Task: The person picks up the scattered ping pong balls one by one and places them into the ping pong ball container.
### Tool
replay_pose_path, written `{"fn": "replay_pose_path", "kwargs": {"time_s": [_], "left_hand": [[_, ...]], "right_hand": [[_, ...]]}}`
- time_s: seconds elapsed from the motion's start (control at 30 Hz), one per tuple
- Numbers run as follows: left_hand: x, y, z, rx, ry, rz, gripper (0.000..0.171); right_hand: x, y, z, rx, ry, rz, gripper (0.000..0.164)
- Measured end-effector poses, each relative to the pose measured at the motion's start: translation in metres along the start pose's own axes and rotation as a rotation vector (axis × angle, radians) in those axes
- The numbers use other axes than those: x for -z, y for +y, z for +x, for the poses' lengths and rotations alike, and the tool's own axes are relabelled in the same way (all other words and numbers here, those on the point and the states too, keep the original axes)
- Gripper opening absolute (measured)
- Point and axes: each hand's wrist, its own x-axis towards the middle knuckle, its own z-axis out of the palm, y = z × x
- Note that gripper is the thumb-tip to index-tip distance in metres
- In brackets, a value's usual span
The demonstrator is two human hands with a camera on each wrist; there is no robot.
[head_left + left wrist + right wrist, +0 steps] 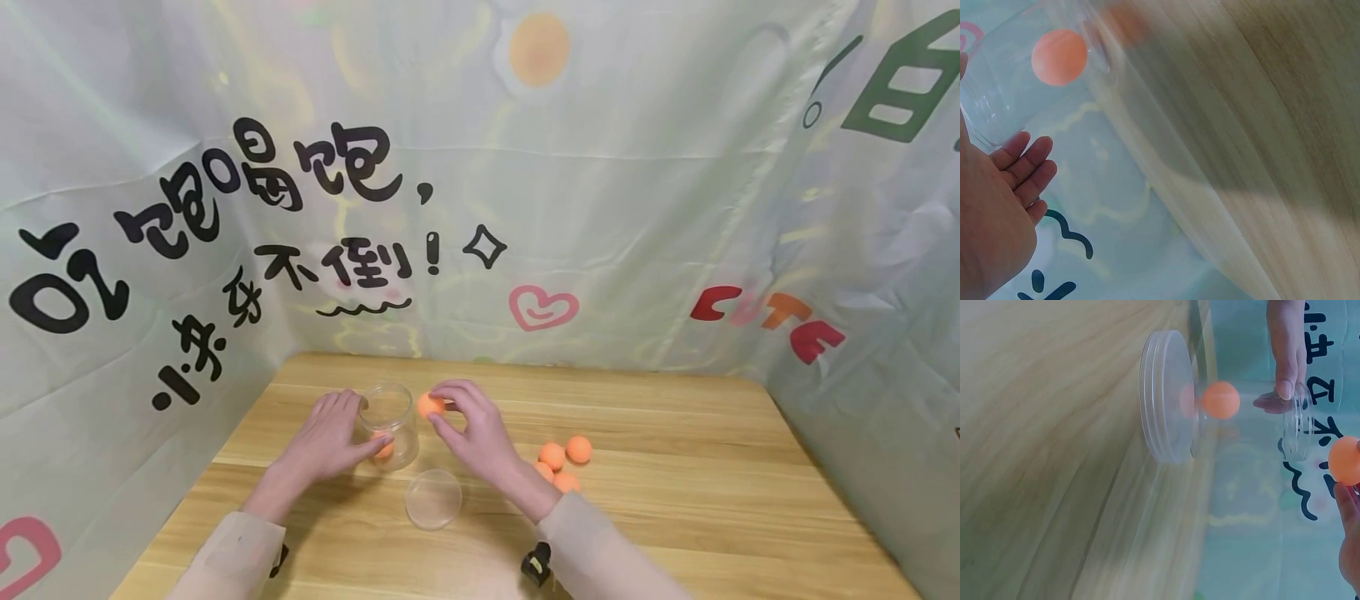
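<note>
A clear plastic jar (405, 442) stands upright with its mouth uncovered, and an orange ball (1060, 57) shows through its wall near the bottom. My left hand (333, 433) holds the jar from the left, thumb across its front and fingers by the rim. To the right of the mouth, at about rim height, my right hand (472, 425) pinches another orange ball (431, 406) between thumb and fingers. In the right wrist view that ball (1344, 460) is just beyond the jar's rim (1297, 422). A clear round lid (433, 500) lies on the table in front of the jar.
Several loose orange balls (552, 456) sit together on the wooden table (690, 483), right of my right forearm and partly hidden by it. A printed cloth (637, 208) hangs round the back and sides of the table.
</note>
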Motion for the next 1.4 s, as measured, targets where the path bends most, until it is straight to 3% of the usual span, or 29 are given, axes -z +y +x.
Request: {"fn": "replay_pose_path", "kwargs": {"time_s": [0.87, 1.27, 1.4], "left_hand": [[0.000, 0.002, 0.000, 0.008, 0.000, 0.002, 0.077], [-0.001, 0.001, 0.000, -0.004, 0.012, 0.001, 0.076], [-0.001, 0.001, 0.000, -0.003, 0.014, 0.002, 0.076]], "right_hand": [[-0.029, 0.005, 0.011, -0.074, -0.028, 0.075, 0.025], [-0.044, 0.003, 0.015, -0.076, -0.041, 0.049, 0.029], [-0.047, 0.004, 0.017, -0.068, -0.051, -0.019, 0.028]]}}
